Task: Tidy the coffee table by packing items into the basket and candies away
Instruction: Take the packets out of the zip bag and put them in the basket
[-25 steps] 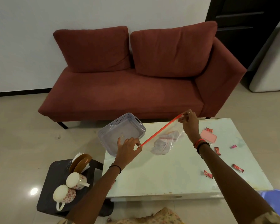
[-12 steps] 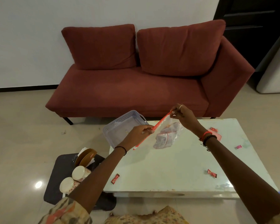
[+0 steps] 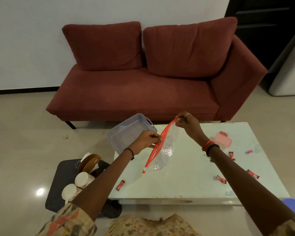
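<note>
Candies lie scattered on the surface, lower centre and right. Both arms stretch forward. The left hand pinches the red strip of the bag mid-length. The right hand, higher, pinches its top end. The basket sits behind, centre-left.

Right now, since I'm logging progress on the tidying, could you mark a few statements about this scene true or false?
1. Both the left hand and the right hand hold the bag. True.
2. The candies are in the basket. False: they lie scattered on the table.
3. A pink box sits on the table. True.
4. The cups stand on the table. False: they sit on a dark stand beside it.
</note>
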{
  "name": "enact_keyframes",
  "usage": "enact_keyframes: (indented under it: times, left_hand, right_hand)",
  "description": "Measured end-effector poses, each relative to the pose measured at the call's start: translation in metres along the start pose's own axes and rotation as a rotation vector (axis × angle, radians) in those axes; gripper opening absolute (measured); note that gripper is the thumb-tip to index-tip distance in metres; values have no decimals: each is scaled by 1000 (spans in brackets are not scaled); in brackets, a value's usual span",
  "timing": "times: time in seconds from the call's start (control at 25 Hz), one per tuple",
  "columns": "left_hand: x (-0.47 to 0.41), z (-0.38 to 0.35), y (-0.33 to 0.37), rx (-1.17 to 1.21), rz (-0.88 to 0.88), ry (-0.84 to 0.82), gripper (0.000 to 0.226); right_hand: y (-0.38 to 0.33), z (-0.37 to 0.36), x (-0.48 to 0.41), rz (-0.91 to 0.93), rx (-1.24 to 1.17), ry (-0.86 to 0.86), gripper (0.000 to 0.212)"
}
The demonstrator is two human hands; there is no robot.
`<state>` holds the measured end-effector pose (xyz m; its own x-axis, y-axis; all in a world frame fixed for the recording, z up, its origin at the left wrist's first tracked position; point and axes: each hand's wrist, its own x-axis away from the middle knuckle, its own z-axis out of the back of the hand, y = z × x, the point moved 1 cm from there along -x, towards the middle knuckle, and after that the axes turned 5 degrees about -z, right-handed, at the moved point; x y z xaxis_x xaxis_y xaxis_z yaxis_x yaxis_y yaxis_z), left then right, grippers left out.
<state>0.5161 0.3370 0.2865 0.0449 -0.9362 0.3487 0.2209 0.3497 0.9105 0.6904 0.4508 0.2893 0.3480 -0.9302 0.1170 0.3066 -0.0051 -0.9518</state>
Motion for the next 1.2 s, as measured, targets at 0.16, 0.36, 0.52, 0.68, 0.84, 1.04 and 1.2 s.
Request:
enact_keyframes:
  times: [0.16, 0.36, 0.52, 0.68, 0.84, 1.04, 1.2]
  left_hand:
    - [7, -10, -24, 376, 125, 80, 29]
    - [10, -10, -45, 466, 163, 178, 15]
    - [10, 12, -56, 249, 157, 329, 13]
    - [13, 44, -70, 24, 97, 528, 11]
    - [4, 62, -74, -103, 13, 518, 10]
    - [-18, 79, -70, -256, -61, 415, 23]
    - [-33, 103, -74, -344, -92, 365, 20]
  right_hand:
    - [8, -35, 23, -217, 52, 40, 23]
    - [27, -71, 43, -427, 171, -142, 51]
    - [42, -70, 46, -475, 233, -122, 44]
    - [53, -65, 45, -467, 288, -43, 39]
    - [52, -88, 47, -221, 500, 6, 35]
    - [37, -158, 12, 125, 808, -281, 21]
    - [46, -208, -22, 61, 1130, -654, 37]
